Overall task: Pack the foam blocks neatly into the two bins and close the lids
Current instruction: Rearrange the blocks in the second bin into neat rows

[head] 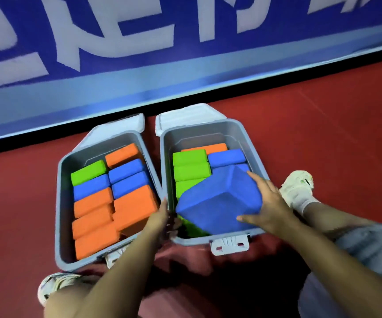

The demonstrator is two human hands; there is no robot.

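Two grey plastic bins side by side on a red floor, lids hinged back at 12 o'clock toward a blue banner with white lettering.

Left bin: filled with foam blocks in two columns, namely a green block, blue blocks and orange blocks, with one larger orange block tilted at the 3 o'clock side. Its lid open.

Right bin: green blocks stacked along the 9 o'clock wall, an orange block at 12 o'clock, a blue block beside them. Lid open, white latch hanging at 6 o'clock.

A large blue foam block tilted on one corner over the near half of the right bin, not yet seated. Right hand on its 3 o'clock side, grasping it with thumb under the near edge and fingers spread along the top. Left hand at the block's 9 o'clock, down between the two bins; fingers hidden, so cannot tell whether curled or loose.

A white sneaker at 3 o'clock of the right bin.
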